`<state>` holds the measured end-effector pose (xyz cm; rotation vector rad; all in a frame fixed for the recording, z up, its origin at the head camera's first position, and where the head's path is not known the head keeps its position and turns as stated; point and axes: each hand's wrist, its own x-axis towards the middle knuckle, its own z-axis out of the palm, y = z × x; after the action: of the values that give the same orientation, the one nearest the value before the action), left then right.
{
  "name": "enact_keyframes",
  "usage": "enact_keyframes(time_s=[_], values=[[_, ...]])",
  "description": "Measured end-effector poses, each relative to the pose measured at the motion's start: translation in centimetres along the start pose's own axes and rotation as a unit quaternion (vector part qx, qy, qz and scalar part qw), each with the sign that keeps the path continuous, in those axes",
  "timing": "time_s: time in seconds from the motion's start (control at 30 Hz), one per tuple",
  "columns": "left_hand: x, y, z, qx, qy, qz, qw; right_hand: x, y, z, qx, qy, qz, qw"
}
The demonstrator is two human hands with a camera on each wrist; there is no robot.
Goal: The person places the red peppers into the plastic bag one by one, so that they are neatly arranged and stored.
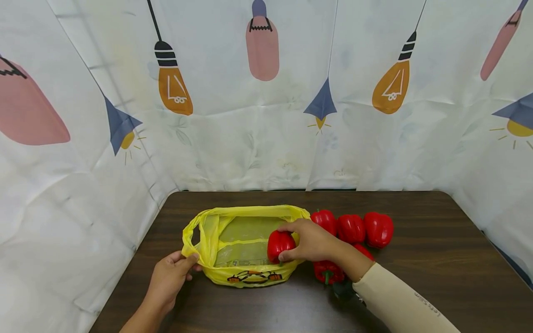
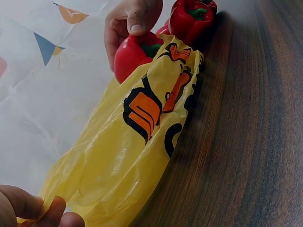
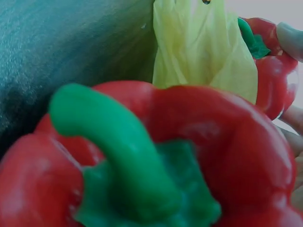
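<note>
A yellow plastic bag (image 1: pixel 250 276) with a printed black and orange design lies on the table, its mouth spread wide. At its left end my left hand (image 1: pixel 171 276) pinches the rim between thumb and fingers, also seen at the bottom of the left wrist view. My right hand (image 1: pixel 312 240) grips a red bell pepper (image 1: pixel 280 246) over the right part of the bag's mouth. In the right wrist view that pepper (image 3: pixel 272 71) shows its green stem beside the bag. Another red bell pepper (image 3: pixel 227 142) fills the foreground there, close to the wrist.
Several more red bell peppers (image 1: pixel 379 230) cluster on the dark wooden table (image 1: pixel 433 259) to the right of the bag, partly hidden by the right forearm. A printed white curtain (image 1: pixel 250 152) hangs behind and beside the table.
</note>
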<state>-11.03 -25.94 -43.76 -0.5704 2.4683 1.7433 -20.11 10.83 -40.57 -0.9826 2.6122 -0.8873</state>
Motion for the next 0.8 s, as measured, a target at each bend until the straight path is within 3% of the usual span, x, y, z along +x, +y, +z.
enact_keyframes(time_s=[0.2, 0.5, 0.8], values=[[-0.1, 0.0, 0.1, -0.005, 0.001, -0.001, 1.0000, -0.1, -0.2, 0.3, -0.030, -0.022, -0.001, 0.9993], [0.1, -0.1, 0.1, -0.008, 0.000, 0.001, 1.0000, -0.4, -0.5, 0.0, -0.050, 0.005, -0.034, 0.9982], [0.1, 0.0, 0.1, -0.010, -0.003, 0.000, 0.9999, -1.9, -0.5, -1.2, -0.046, 0.016, -0.011, 0.9988]])
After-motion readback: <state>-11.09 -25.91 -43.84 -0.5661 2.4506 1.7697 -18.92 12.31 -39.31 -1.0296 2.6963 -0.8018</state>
